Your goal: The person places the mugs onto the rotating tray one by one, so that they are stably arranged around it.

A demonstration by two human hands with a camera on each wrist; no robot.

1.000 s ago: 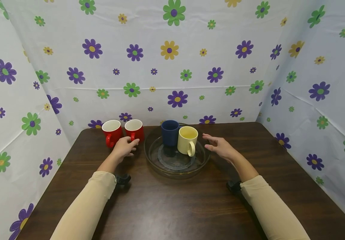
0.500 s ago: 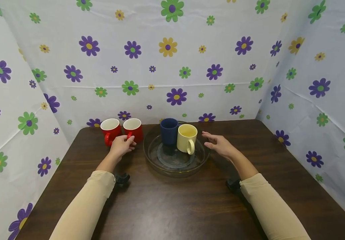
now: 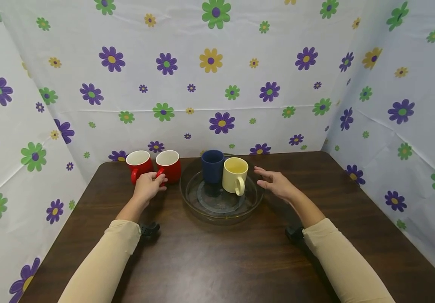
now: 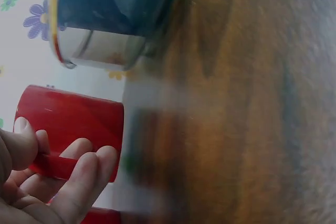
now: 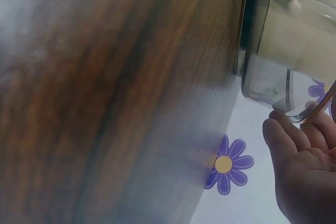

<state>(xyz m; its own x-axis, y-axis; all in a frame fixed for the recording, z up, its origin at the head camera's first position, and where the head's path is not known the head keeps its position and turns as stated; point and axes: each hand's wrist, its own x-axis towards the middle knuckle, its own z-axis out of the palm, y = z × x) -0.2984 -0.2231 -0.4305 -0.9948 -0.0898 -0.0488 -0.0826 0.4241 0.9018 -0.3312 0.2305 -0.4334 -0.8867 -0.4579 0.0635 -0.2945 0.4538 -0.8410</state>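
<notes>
— How far is the work, going from left to right?
— At the far left, the first red mug (image 3: 144,165) stands on the tabletop (image 3: 217,261), outside the dish. Beside it is the second red mug (image 3: 172,170), also outside. The left hand (image 3: 147,186) has a narrow grip: it holds this second mug by its handle. Whether the mug is lifted, I cannot tell.

— And in the middle?
— There is the clear dish (image 3: 221,218). Inside it, toward the far side, stands the blue mug (image 3: 212,168), and just to its right and nearer, the yellow mug (image 3: 234,181). So, in my judgement, the work is about half done: two mugs are in the dish, two are out.

— What does the right hand do?
— The right hand (image 3: 277,185) is at the right side of the dish. Its grip is rather wide, with nothing in it. If the fingertips touch the glass, I cannot tell.

— Please count.
— Two red mugs, one blue, one yellow: four mugs. One dish, two hands.
</notes>
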